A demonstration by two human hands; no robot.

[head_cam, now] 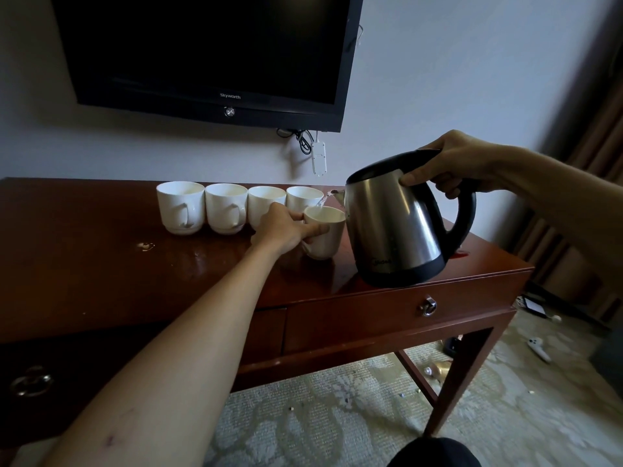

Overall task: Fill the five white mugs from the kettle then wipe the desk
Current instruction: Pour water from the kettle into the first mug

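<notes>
Tilted kettle [394, 227] in right hand [451, 163], mug [325, 234] in left hand [286, 227].

Both forearms are bare, no sleeves; the left forearm [175, 365] bears a small mark, perhaps a scratch.

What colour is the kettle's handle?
Black, on a silver steel kettle; the right hand grips the handle. Head view shows it.

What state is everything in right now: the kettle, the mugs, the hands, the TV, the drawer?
Kettle: tilted, pouring water.
Front mug: on desk, being filled.
Four back mugs: upright in a row; contents unclear.
Left hand: holds the front mug.
Right hand: grips kettle handle.
TV: screen dark.
Drawer: closed.
</notes>
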